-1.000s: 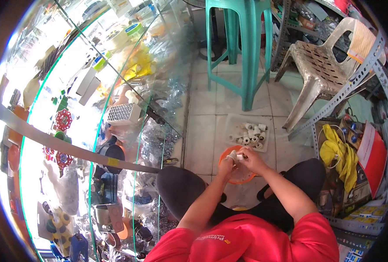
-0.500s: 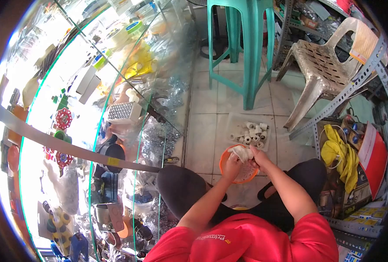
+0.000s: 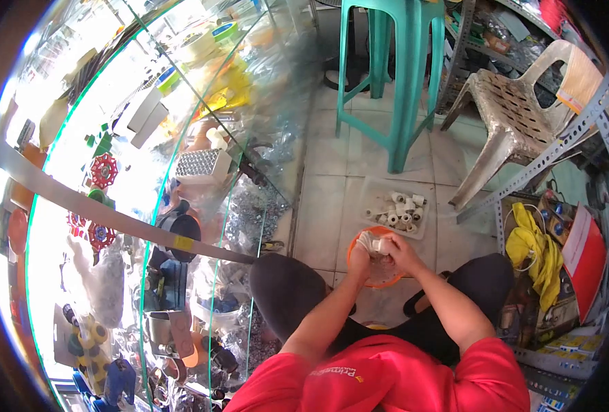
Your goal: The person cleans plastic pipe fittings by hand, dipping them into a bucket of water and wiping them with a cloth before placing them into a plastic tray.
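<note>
Over an orange bowl (image 3: 385, 283) on the floor between my knees, both hands are close together. My left hand (image 3: 360, 261) is closed round a bunched white cloth (image 3: 366, 240). Beside it, my right hand (image 3: 403, 254) grips a small white pipe fitting (image 3: 386, 245), close against the cloth. The bowl seems to hold cloudy liquid, though the hands cover part of it. Just beyond the bowl lies a clear plastic tray (image 3: 374, 190) with several white pipe fittings (image 3: 409, 208) heaped in it.
A glass display case (image 3: 225, 206) full of hardware runs along the left. Ahead stands a green plastic stool (image 3: 400, 103), with a worn plastic chair (image 3: 507, 103) to its right. A yellow cloth (image 3: 532, 247) hangs near the metal shelving (image 3: 558, 147) at right.
The right hand has shifted slightly left and turned, so the white fitting shows more clearly against the cloth. The whole view has shifted a little.
</note>
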`<act>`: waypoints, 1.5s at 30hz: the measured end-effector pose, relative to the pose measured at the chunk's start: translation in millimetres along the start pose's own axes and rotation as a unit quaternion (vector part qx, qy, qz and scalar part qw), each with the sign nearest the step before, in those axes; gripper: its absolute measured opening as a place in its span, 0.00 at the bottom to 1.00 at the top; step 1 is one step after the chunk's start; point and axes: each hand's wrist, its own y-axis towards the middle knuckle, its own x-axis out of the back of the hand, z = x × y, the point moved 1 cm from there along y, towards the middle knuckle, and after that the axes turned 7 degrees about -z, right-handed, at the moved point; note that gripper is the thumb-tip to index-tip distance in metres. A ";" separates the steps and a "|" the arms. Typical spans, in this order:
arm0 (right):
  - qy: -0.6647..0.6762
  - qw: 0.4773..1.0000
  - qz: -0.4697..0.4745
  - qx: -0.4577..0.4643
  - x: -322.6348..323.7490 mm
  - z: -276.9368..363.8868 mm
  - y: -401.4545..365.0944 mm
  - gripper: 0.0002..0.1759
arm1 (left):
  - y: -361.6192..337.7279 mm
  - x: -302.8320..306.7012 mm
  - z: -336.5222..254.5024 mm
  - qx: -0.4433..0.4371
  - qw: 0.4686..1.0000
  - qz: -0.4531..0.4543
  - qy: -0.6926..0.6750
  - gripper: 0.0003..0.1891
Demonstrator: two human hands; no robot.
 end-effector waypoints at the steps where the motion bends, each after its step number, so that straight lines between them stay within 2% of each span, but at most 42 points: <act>1: 0.089 0.994 0.011 -0.064 1.7 0.1 3.6 0.15 | 1.0 -1.0 -3.1 0.024 0.999 0.011 -0.040 0.13; 3: 0.259 0.947 0.029 -0.190 11.5 0.4 9.0 0.16 | 4.7 -4.9 -2.5 0.059 0.994 0.048 -0.084 0.14; 6: 0.407 0.873 0.066 -0.259 21.9 5.3 12.2 0.18 | 14.0 -3.7 2.7 0.089 0.987 0.102 -0.083 0.16; 10: 0.450 0.843 0.098 -0.278 29.7 6.5 16.4 0.19 | 11.2 -0.2 10.2 0.123 0.986 0.099 -0.044 0.18; 11: 0.438 0.850 0.082 -0.282 30.2 3.6 16.9 0.19 | 9.0 -2.1 9.5 0.132 0.986 0.095 -0.029 0.18; 15: 0.391 0.871 0.032 -0.295 30.0 -0.2 17.8 0.20 | 7.1 5.2 15.8 0.066 0.983 0.062 0.162 0.17; 17: 0.361 0.882 0.005 -0.302 25.1 -10.0 18.0 0.22 | -36.2 -34.5 -24.9 0.025 0.944 0.046 0.326 0.17; 19: 0.323 0.895 -0.034 -0.307 11.6 -21.2 13.0 0.23 | -25.8 -27.6 -11.8 -0.136 0.899 0.056 0.413 0.18; 20: 0.285 0.919 -0.050 -0.269 5.4 -23.3 10.4 0.23 | -20.2 -22.4 -4.3 -0.215 0.864 0.060 0.451 0.18; 22: 0.206 0.956 -0.079 -0.193 -6.5 -22.8 1.4 0.24 | -29.4 -27.2 -5.9 -0.206 0.884 0.047 0.416 0.18; 23: 0.122 0.981 -0.124 -0.081 -9.7 -45.9 7.5 0.22 | -33.2 -30.1 -7.8 -0.202 0.893 0.040 0.400 0.17; 24: 0.024 0.982 -0.185 0.022 -12.7 -70.1 13.3 0.21 | -31.8 -30.2 -9.0 -0.186 0.887 0.015 0.422 0.16; 25: -0.065 0.955 -0.260 0.127 -21.0 -70.4 12.8 0.20 | -29.4 -29.5 -9.5 -0.170 0.880 -0.011 0.443 0.16; 27: -0.089 0.944 -0.287 0.134 -29.8 -70.5 8.9 0.20 | -23.2 -27.1 -9.1 -0.127 0.864 -0.047 0.485 0.16; 29: 0.042 0.979 -0.191 -0.062 -32.0 -47.3 -8.4 0.20 | -13.7 -17.2 -6.2 -0.073 0.844 -0.072 0.527 0.18; 32: 0.183 0.942 -0.053 -0.277 -7.6 -27.7 -1.9 0.22 | 13.7 11.4 28.6 -0.272 0.767 0.079 0.576 0.20; 34: 0.234 0.917 -0.026 -0.322 6.3 -17.9 -0.4 0.22 | -3.9 -1.5 30.3 -0.143 0.889 0.061 0.430 0.22; 35: 0.259 0.903 -0.013 -0.343 9.5 -15.7 0.7 0.23 | -11.1 -8.5 26.0 -0.077 0.933 0.051 0.348 0.23; 38: 0.225 0.918 0.031 -0.326 10.1 -27.1 1.4 0.24 | 0.1 -0.1 29.5 -0.034 0.932 0.025 0.359 0.24; 39: 0.124 0.972 -0.023 -0.198 6.2 -25.3 0.3 0.24 | -4.3 -3.1 24.8 -0.066 0.927 0.008 0.370 0.22; 40: 0.020 0.995 -0.076 -0.062 -2.7 -21.7 -1.1 0.24 | -10.7 -9.3 17.2 -0.098 0.919 -0.010 0.381 0.20; 41: -0.084 0.985 -0.128 0.074 -8.0 -18.9 -4.3 0.24 | -16.6 -13.8 10.4 -0.129 0.911 -0.026 0.392 0.18; 44: -0.157 0.979 -0.133 0.014 -8.4 -30.6 -5.7 0.22 | -7.6 -5.4 11.1 -0.124 0.857 -0.040 0.498 0.19; 45: -0.148 0.981 -0.129 0.008 -8.1 -38.1 -3.6 0.22 | -5.3 -2.6 13.0 -0.130 0.862 -0.029 0.490 0.19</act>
